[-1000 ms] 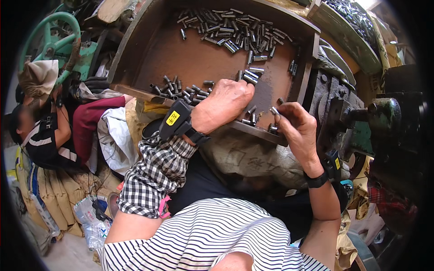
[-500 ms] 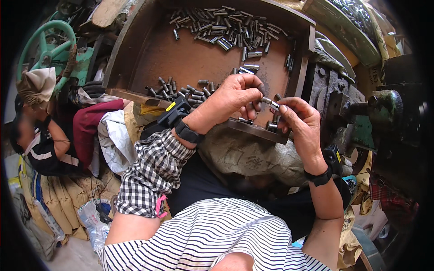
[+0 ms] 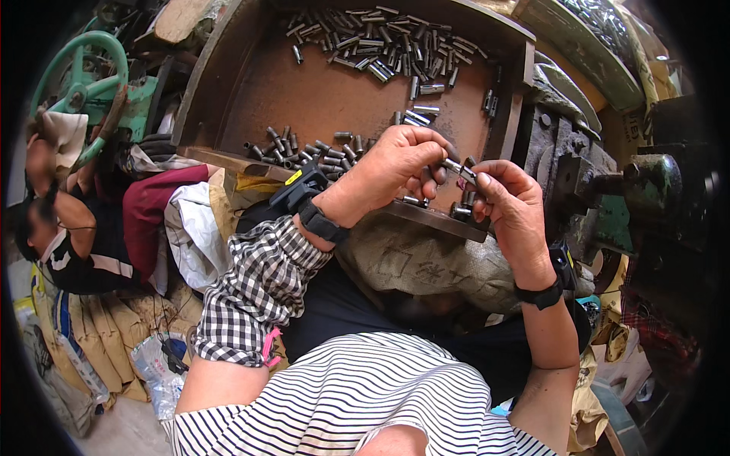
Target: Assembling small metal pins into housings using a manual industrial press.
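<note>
Above the near right corner of a brown tray [image 3: 319, 93], my two hands meet at a small shiny metal tube. My left hand [image 3: 403, 163] is closed, its thumb and forefinger pinching the tube's left end. From the other side my right hand [image 3: 513, 197] pinches the metal tube [image 3: 466, 174] between thumb and fingertips. Whether it is one piece or two put end to end, I cannot tell. Several more short tubes [image 3: 461, 211] lie in the tray just below my fingers, partly hidden by my right hand.
A heap of shiny tubes [image 3: 380, 47] fills the tray's far side; darker short tubes [image 3: 304, 152] lie near its front left. Dark machinery [image 3: 593, 178] stands close on the right. At left, another person [image 3: 76, 228] is beside a green handwheel [image 3: 80, 72].
Both hands have shifted very slightly right, still holding the tube, which now tilts more downward to the right. The person at left has moved an arm near the handwheel.
</note>
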A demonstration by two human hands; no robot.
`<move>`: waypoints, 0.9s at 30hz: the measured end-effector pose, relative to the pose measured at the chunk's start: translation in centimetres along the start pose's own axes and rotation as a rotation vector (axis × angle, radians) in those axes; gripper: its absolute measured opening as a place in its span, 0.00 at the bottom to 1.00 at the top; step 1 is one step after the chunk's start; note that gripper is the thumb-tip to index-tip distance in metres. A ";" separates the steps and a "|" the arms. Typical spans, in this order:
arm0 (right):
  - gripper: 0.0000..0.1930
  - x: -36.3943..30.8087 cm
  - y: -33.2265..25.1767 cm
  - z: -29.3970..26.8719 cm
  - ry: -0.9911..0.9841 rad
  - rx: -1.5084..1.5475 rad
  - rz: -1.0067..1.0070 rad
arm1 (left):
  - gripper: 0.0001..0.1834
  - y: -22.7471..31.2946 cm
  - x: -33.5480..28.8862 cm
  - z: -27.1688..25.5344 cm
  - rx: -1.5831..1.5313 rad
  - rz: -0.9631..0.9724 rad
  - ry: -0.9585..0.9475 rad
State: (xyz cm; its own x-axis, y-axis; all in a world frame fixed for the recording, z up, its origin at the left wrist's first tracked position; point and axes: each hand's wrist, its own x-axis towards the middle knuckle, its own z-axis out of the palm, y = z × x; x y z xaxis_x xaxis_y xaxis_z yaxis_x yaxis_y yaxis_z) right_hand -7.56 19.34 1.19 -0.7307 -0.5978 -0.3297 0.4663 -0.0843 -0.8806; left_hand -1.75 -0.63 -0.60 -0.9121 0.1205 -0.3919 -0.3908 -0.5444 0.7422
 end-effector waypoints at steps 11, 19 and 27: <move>0.06 0.2 0.2 -0.2 0.018 -0.030 -0.004 | 0.08 -0.2 0.2 0.1 -0.041 0.006 -0.005; 0.07 -0.1 0.3 0.3 0.034 0.004 -0.005 | 0.08 -0.3 0.1 0.4 0.015 -0.022 0.024; 0.06 -0.4 -0.3 1.0 0.084 -0.108 -0.061 | 0.09 -0.7 0.0 0.6 -0.027 -0.034 0.002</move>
State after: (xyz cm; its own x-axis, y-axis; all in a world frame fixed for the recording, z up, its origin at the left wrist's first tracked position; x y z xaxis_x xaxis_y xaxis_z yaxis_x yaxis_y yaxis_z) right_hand -6.96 18.80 1.92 -0.7973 -0.5253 -0.2973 0.3666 -0.0301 -0.9299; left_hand -1.60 0.25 -0.81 -0.8980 0.1380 -0.4178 -0.4183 -0.5620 0.7135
